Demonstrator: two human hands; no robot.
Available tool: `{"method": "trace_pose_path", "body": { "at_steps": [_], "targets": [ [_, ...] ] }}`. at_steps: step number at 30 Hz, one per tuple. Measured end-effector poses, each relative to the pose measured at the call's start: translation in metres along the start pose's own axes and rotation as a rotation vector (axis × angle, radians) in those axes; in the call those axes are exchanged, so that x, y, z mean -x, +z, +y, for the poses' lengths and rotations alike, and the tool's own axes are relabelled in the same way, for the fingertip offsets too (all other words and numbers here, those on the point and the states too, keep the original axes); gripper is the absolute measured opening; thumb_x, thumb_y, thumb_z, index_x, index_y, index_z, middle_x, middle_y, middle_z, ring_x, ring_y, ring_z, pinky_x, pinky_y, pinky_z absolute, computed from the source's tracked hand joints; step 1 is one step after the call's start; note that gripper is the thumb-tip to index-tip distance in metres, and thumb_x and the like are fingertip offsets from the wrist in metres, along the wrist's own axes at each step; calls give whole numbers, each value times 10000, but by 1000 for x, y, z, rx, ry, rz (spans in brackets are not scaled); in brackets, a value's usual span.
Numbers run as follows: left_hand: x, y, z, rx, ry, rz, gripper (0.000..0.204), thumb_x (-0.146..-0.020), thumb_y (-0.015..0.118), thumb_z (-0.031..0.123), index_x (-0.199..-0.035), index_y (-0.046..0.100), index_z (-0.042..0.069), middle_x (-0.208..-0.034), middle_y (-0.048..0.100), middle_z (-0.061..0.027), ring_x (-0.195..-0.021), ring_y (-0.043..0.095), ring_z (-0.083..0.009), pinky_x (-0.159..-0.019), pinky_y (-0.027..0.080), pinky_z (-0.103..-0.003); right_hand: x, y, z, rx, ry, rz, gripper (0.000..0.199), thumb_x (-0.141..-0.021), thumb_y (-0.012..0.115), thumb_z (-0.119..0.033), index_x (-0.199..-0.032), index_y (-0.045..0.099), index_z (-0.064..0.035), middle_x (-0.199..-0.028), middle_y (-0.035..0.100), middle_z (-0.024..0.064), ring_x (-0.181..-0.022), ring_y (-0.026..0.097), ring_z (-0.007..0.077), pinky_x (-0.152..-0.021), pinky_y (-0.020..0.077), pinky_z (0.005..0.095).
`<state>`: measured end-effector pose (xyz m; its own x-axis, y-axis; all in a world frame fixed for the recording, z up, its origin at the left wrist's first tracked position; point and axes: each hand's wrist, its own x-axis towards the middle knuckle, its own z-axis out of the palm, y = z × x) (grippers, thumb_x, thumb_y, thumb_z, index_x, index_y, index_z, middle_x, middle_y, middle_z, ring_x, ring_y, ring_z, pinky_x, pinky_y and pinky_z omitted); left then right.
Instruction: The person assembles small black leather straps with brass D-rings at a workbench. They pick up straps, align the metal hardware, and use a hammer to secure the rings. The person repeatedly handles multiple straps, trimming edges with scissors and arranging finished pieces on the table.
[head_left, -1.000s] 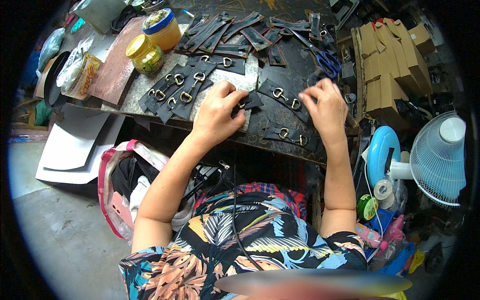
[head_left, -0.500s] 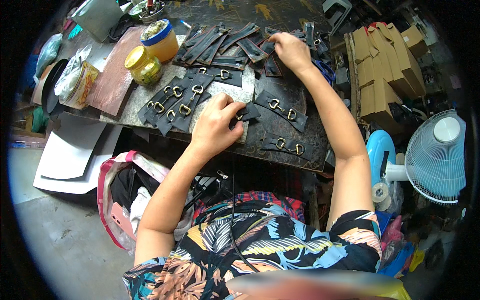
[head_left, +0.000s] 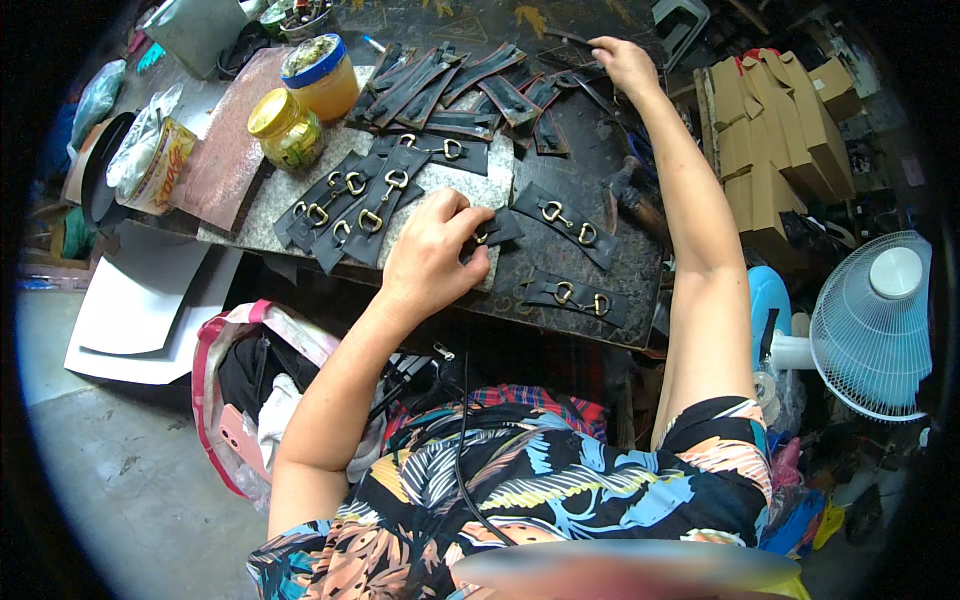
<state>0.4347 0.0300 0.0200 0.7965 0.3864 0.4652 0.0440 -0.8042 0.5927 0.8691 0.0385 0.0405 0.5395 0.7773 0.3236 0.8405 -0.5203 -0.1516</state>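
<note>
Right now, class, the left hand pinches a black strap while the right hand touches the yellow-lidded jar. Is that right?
Not quite: the head view shows the right hand well away from the yellow-lidded jar, holding a dark strip over the table. The left hand does pinch a black strap.

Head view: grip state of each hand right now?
Left hand: closed on a black strap.
Right hand: closed, holding a thin dark strip.

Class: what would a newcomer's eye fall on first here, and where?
First, probably, the gold-fitted black straps, lying on both sides of the left hand. Next, the yellow jar and blue-rimmed jar, standing just beyond the leftmost ones; then the fan at far right.
</note>
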Motion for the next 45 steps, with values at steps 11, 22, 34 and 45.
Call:
{"method": "trace_pose_path", "body": {
  "at_steps": [11, 22, 34, 45],
  "targets": [
    [-1, 1, -1, -3, 28, 17, 376, -722, 758, 77, -1091, 704, 34, -954, 572, -146, -907, 612, -338, -818, 516, -429, 158, -97, -42, -1504, 259, -540, 351, -1108, 489, -256, -1285, 621, 16, -1096, 750, 220, -913, 716, 183, -807, 615, 317],
    [-1, 4, -5, -20, 26, 8, 353, -729, 751, 60, -1079, 715, 26, -981, 597, -150, -928, 633, -337, -832, 527, -429, 245, -111, -48, -1461, 262, -742, 333, -1052, 602, -257, -1236, 665, 14, -1025, 756, 146, -881, 718, 176, -765, 592, 295],
    [0, 1, -1, -30, 12, 0, 388, -720, 756, 72, -1104, 700, 45, -989, 591, -145, -942, 620, -335, -845, 520, -423, 160, -116, -59, -42, -168, -215, 237, -927, 710, -294, -1129, 773, -189, -1122, 750, 78, -1018, 713, 327, -884, 571, 452],
    [0, 3, -3, 8, 24, 28, 341, -710, 732, 79, -1043, 693, 18, -962, 579, -153, -957, 608, -352, -844, 510, -439, 14, 9, -44, -155, -256, 123, 248, -942, 649, -277, -1153, 770, -229, -1124, 757, 118, -1045, 725, 321, -939, 563, 463]
  ]
}}
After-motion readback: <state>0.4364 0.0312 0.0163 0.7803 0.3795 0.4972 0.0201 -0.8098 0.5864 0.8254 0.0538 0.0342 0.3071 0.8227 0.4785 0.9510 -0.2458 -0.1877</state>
